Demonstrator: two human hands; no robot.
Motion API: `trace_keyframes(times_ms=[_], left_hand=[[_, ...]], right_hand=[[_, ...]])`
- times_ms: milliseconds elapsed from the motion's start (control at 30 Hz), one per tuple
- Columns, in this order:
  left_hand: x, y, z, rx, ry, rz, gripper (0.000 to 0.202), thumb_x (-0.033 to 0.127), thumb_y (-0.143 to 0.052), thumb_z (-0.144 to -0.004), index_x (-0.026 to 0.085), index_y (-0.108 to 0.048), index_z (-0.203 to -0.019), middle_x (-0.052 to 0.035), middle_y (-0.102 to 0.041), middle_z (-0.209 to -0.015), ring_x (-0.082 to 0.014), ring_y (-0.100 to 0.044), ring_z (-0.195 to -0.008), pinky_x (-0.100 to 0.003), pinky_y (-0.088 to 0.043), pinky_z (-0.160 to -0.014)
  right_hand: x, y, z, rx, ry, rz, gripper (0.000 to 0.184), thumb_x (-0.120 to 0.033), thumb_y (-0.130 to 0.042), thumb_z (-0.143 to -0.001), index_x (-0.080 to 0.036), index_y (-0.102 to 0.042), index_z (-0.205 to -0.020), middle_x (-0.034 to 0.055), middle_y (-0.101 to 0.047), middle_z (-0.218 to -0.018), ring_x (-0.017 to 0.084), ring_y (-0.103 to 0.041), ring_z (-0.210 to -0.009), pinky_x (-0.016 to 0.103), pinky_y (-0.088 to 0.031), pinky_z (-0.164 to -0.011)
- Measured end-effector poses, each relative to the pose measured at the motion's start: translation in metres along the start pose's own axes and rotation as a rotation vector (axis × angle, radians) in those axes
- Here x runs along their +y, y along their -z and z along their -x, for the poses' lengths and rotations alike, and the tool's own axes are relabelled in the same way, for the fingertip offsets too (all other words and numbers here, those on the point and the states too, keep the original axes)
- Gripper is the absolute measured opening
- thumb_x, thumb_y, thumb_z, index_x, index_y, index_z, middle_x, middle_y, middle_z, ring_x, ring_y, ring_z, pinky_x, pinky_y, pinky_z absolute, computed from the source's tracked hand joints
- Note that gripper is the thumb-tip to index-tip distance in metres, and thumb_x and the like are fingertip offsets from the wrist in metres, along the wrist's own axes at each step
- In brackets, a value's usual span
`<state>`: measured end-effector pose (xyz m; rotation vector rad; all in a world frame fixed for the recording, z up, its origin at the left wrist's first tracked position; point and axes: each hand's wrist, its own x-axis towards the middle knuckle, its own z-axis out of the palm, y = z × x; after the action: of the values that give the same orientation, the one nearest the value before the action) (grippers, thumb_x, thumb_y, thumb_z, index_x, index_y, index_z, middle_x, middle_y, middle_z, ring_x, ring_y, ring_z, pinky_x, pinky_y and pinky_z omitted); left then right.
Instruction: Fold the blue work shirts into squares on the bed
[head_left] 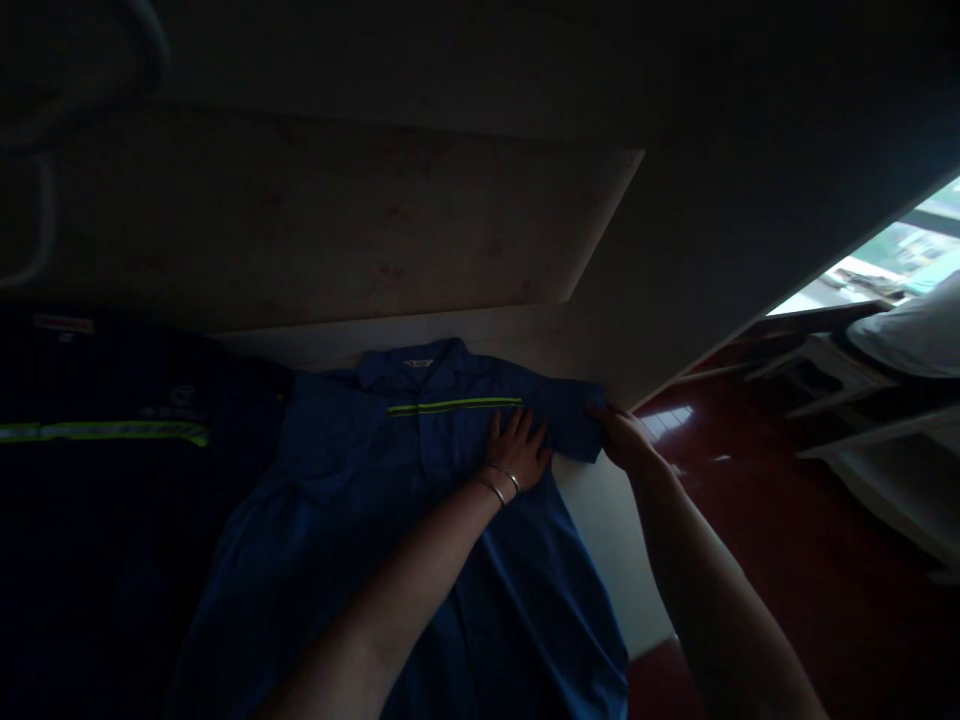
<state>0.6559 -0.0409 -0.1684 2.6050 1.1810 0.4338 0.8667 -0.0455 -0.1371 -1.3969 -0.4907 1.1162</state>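
- Blue collared work shirt (439, 480): spread front up on a pale surface (600, 515), just beside a navy garment (97, 540).
- Technique: the sleeve (570, 415) is probably best drawn outward with light, even tension while the chest is kept pinned, so that the reflective stripe (465, 404) stays straight and the collar (454, 358) unshifted.
- Left hand (520, 447): fingers spread, palm down on the chest below the stripe, pressing rather than grasping.
- Right hand (621, 435): appears to pinch the sleeve's outer edge, thumb above; the fingers beneath are hidden.
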Motion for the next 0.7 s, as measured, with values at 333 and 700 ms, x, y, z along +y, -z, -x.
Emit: trace_keyframes(times_ms=[333, 700], left_hand=[[-0.001, 0.02, 0.003, 0.12, 0.143, 0.662, 0.052, 0.028, -0.058, -0.085, 0.016, -0.055, -0.135, -0.0164, -0.038, -0.155, -0.027, -0.03, -0.146, -0.049, -0.013, -0.123], [-0.065, 0.067, 0.044, 0.178, 0.91, 1.727, 0.06, 0.071, -0.033, -0.086, 0.018, -0.061, -0.079, -0.0077, -0.066, -0.074, -0.0198, -0.068, -0.071, -0.032, -0.055, -0.061]], right_hand=[[-0.06, -0.091, 0.035, -0.247, 0.576, 0.8, 0.062, -0.03, -0.064, -0.081, -0.025, -0.05, -0.142, 0.0081, -0.063, -0.133, 0.027, -0.063, -0.116, 0.039, -0.051, -0.096], [0.003, -0.166, 0.12, -0.772, 0.645, 1.642, 0.07, -0.022, -0.045, -0.092, -0.026, -0.019, -0.157, 0.0134, -0.043, -0.152, 0.026, -0.067, -0.105, 0.036, -0.05, -0.083]])
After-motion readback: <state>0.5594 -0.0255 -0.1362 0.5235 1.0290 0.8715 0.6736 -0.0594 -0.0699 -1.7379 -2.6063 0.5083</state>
